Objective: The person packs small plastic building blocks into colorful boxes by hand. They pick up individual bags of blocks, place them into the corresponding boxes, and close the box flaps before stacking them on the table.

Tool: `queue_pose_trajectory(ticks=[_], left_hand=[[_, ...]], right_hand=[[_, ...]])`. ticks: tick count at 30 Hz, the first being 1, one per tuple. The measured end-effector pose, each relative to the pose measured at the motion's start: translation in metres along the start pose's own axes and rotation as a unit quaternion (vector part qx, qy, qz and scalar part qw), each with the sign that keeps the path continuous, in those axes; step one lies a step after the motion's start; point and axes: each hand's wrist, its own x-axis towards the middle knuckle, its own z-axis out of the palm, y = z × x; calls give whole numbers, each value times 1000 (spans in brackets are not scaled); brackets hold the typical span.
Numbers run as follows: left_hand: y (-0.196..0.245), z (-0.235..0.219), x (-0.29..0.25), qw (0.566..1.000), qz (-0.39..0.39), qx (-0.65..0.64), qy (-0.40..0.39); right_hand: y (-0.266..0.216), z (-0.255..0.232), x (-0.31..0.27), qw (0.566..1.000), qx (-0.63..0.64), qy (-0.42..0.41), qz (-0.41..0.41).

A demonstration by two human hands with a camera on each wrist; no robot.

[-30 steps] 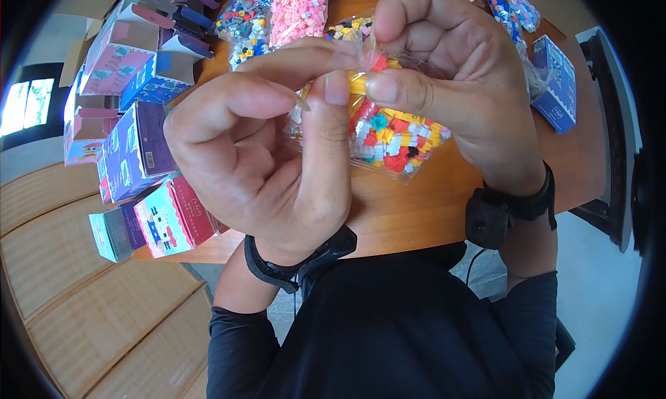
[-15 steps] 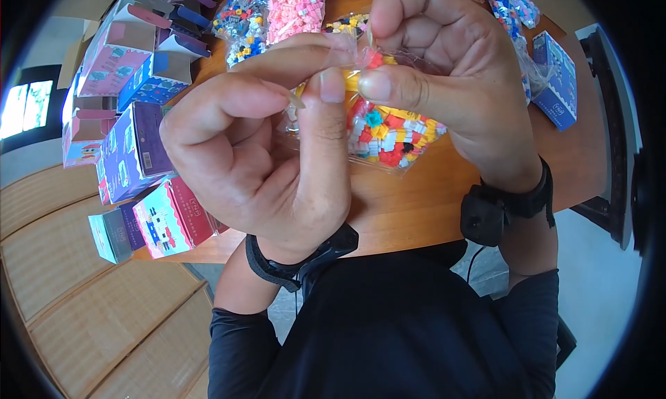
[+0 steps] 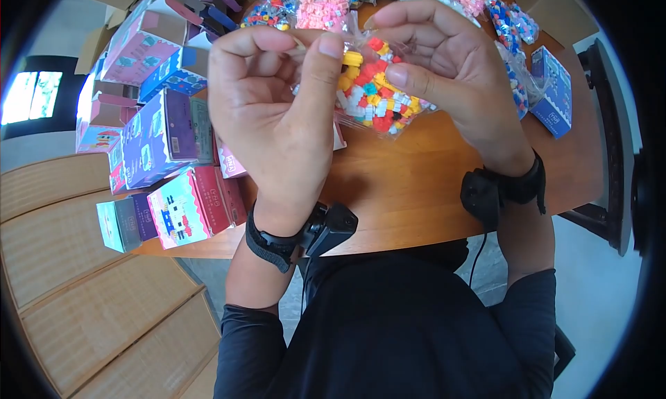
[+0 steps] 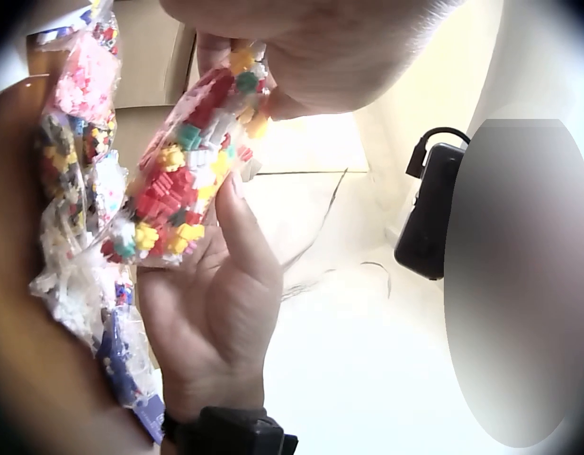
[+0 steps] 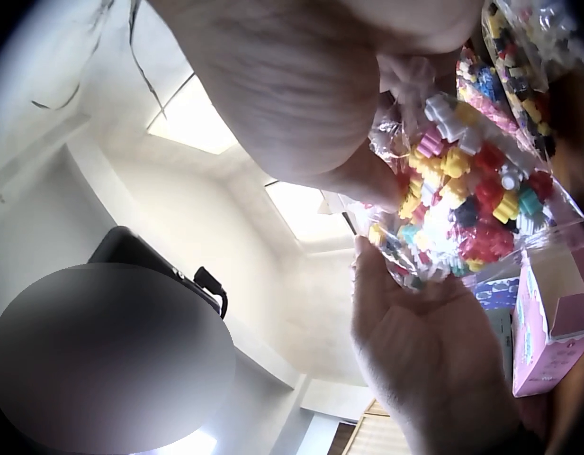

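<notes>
A clear plastic bag of small toy building bricks (image 3: 378,97), in red, yellow, white and teal, is held up in front of me over the table. My left hand (image 3: 277,115) grips its left side, thumb upright in front and fingers curled behind. On the other side my right hand (image 3: 461,80) pinches the bag, its thumb lying across the front. The left wrist view shows the packed bricks (image 4: 173,194) leaning against the right hand (image 4: 216,322). In the right wrist view, the left hand (image 5: 434,355) is under the bag (image 5: 476,204).
Opened cardboard boxes, including a purple one (image 3: 156,139) and a red one (image 3: 198,205), crowd the table's left side. More brick bags, one of them pink (image 3: 322,14), line the back. A blue box (image 3: 553,94) stands at the right on the wooden table (image 3: 409,191).
The left hand has turned more upright and moved slightly right. Both thumbs, close together at the bag's top before, are now farther apart. The bag has risen a little in the head view.
</notes>
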Motion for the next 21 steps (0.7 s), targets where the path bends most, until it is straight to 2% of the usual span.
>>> queue_pose_trajectory(ticks=[1, 4, 7, 9, 13, 17, 19, 21], left_hand=[[-1, 1, 0, 1000, -17, -23, 0], [-3, 5, 1, 997, -56, -47, 10], [-5, 5, 0, 997, -66, -39, 4], [-6, 7, 0, 997, -74, -37, 10], [-2, 3, 0, 990, -133, 15, -48], [-9, 4, 1, 964, -251, -44, -78], [-14, 1, 1, 936, -333, -71, -85], [-17, 1, -1, 930, -337, -94, -112]], right_hand=[[0, -2, 1, 1000, -13, -1, 16], [18, 3, 3, 997, -35, 56, -51], [14, 1, 0, 998, 22, 54, 21], [11, 1, -1, 997, 29, 62, 25], [5, 1, 1, 993, 65, 77, 55], [3, -7, 2, 984, 77, 88, 133], [1, -21, 3, 984, 23, 43, 172], [-2, -29, 5, 982, -8, 24, 189]])
